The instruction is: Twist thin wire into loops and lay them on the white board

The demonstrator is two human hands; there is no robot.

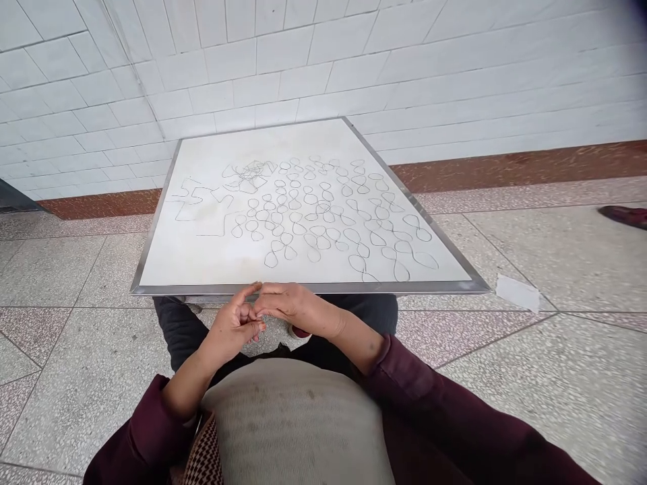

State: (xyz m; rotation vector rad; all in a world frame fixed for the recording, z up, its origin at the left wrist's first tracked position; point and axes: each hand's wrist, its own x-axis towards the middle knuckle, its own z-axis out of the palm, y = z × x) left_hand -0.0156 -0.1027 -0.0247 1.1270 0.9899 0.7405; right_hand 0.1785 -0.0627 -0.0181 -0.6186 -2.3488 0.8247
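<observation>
At the front edge of a white table (166, 263) with a metal rim, my two hands meet fingertip to fingertip. My left hand (235, 327) is closed, its thumb and curled fingers drawn together; anything between them is too small or hidden to make out. Over it comes my right hand (296, 306), fingers bent down and pressed together against the left fingers. Many thin wire loops twisted into figure eights (323, 209) lie spread across the tabletop. To their left are several angular bent wires (222, 222), and behind them a tangle of wires (253, 172).
A white tiled wall (283, 60) with a brown base strip (505, 162) stands behind the table. A white strip (518, 293) sticks out at the front right corner. My knees are under the front edge. A dark red shoe (627, 215) shows at far right on the speckled floor.
</observation>
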